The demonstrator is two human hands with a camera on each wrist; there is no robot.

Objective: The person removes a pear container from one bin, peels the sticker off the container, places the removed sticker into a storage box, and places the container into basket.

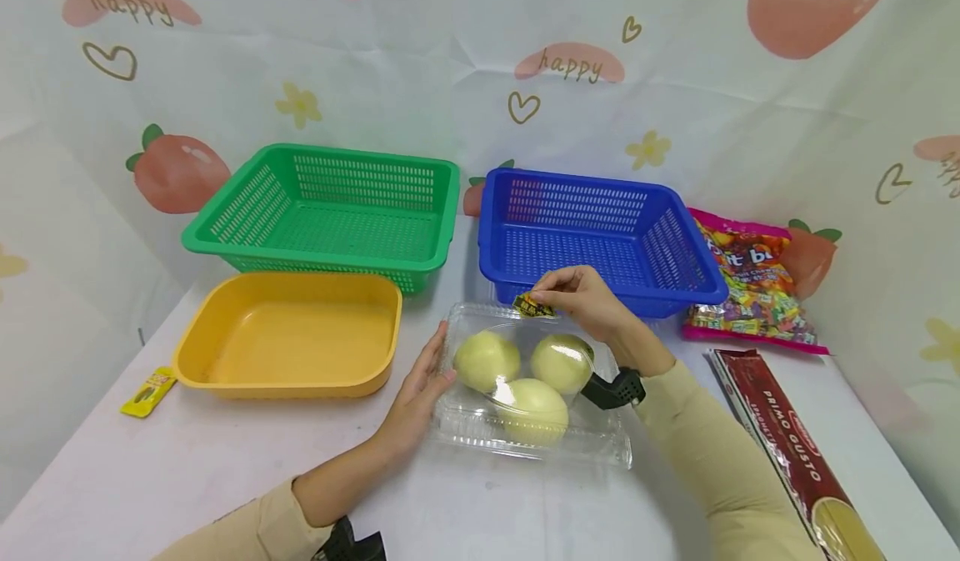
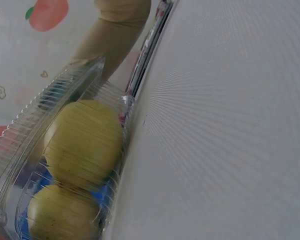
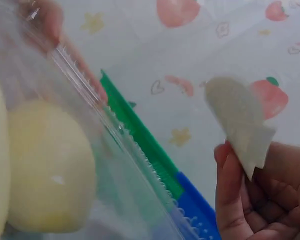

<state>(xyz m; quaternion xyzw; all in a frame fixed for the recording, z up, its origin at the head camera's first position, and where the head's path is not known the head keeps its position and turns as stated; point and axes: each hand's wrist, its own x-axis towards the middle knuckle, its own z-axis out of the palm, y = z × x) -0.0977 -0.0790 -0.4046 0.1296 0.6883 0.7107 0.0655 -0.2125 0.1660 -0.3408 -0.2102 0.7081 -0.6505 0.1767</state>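
Note:
A clear plastic clamshell box [image 1: 465, 432] lies on the table with three pale yellow-green round fruits [image 1: 532, 412] inside. Along its left side rests my left hand [image 1: 408, 407], fingers fairly straight and thumb at the lid's edge. My right hand [image 1: 581, 298] is above the far edge of the box, pinching a small black-and-yellow sticker [image 1: 533, 305] between thumb and fingers. In the right wrist view the sticker's pale back [image 3: 242, 120] shows, bent and partly folded. From the left wrist, two of the fruits [image 2: 85, 142] appear through the ribbed plastic.
Behind the box stand a green basket [image 1: 442, 248] and a blue basket [image 1: 600, 293]. A yellow tub [image 1: 292, 393] is at left, beside a small yellow packet [image 1: 148, 392]. To the right lie a candy bag [image 1: 753, 282] and a red spaghetti pack [image 1: 795, 453].

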